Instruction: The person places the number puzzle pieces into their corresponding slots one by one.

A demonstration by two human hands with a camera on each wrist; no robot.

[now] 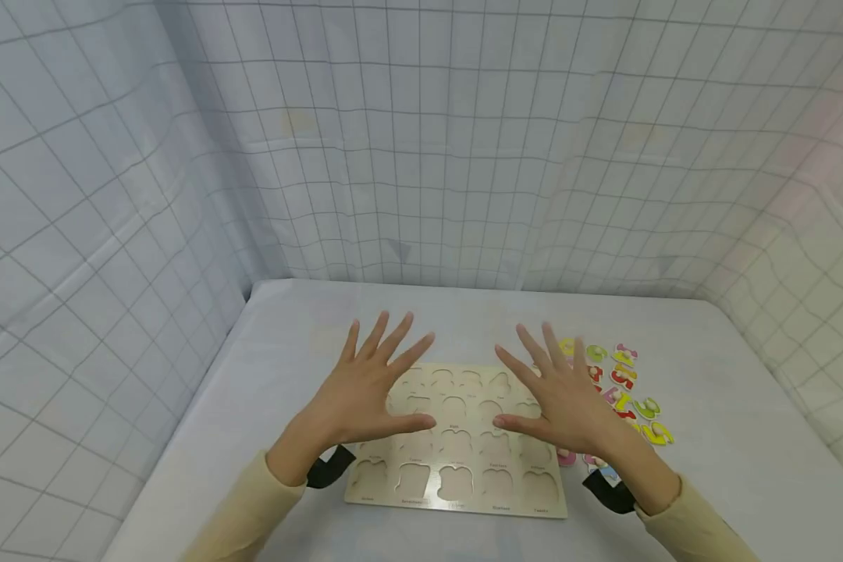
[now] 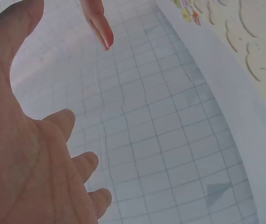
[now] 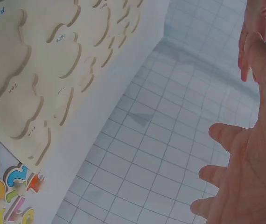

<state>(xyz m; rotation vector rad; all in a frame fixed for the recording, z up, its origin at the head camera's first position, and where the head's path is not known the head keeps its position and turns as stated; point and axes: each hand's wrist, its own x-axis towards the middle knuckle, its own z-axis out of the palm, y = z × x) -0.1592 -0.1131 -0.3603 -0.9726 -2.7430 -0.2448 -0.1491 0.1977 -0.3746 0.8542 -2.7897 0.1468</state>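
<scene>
Both hands are held out with fingers spread and hold nothing. In the head view my left hand [image 1: 367, 390] hovers over the left side of a wooden puzzle board [image 1: 457, 503], and my right hand [image 1: 565, 398] over its right edge. The board has rows of cut-out recesses with small printed number words below them. To its right lie colourful number puzzle pieces [image 1: 653, 433] with knobs, partly hidden behind the right hand. The right wrist view shows the board [image 3: 11, 93] close up, with pieces [image 3: 16, 176] beside its corner.
A white cloth covers the table [image 1: 197, 460]. White grid-patterned curtains [image 1: 421, 156] hang behind it and on both sides. A black strap [image 1: 330, 467] is on the left wrist and another black strap [image 1: 610, 493] on the right.
</scene>
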